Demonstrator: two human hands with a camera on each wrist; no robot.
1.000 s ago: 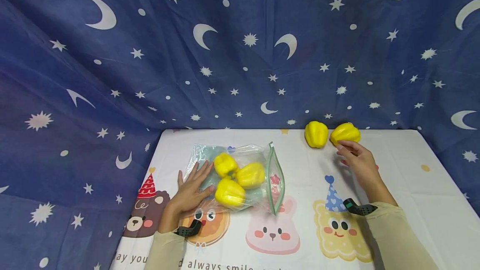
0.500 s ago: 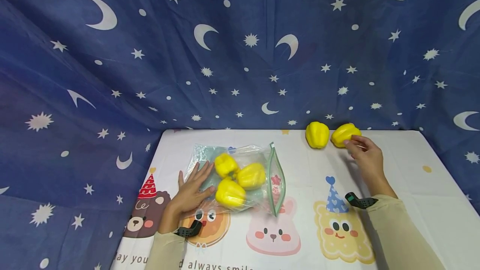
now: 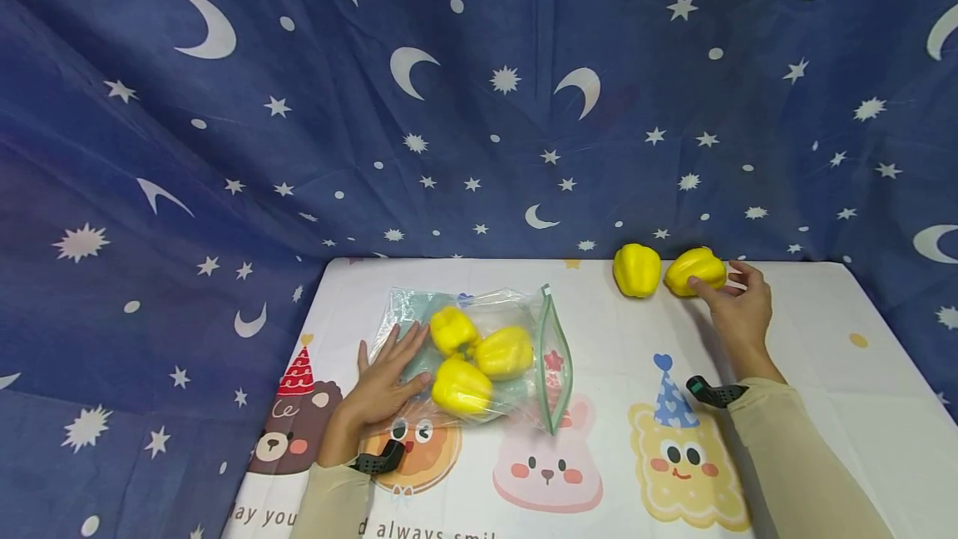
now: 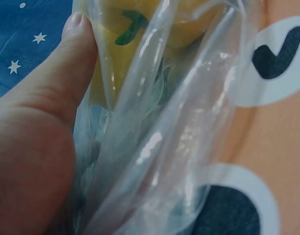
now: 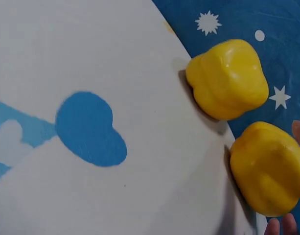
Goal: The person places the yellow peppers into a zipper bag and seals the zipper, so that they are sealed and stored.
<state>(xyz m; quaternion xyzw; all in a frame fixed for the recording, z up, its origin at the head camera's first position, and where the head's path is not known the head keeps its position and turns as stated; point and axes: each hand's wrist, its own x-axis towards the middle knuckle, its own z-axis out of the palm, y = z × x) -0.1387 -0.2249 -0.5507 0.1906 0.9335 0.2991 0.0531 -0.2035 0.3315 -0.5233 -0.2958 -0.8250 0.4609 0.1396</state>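
Observation:
My left hand [image 3: 385, 381] lies with fingers spread on the closed end of a clear zip bag [image 3: 516, 306]. Inside the bag are three yellow bell peppers [image 3: 461, 385]; a green stem shows through the plastic in the left wrist view, beside my thumb [image 4: 66, 68]. At the back right, my right hand [image 3: 741, 306] is at a yellow bell pepper [image 3: 692, 269], thumb over its near side and fingers around its right end. In the right wrist view, fingertips [image 5: 287, 225] show close to this pepper's edge. Another yellow bell pepper [image 3: 637, 270] stands just left of it.
The bag's green zip mouth [image 3: 545, 364] gapes toward the right. A white tablecloth [image 3: 823, 406] with cartoon prints covers the table. Along the back edge hangs a blue curtain [image 3: 479, 106] with moons and stars, close behind the two loose peppers.
My right hand has shifted right around the right-hand loose pepper, its fingers now spread about the pepper's right end. The left hand and the bag stay in place.

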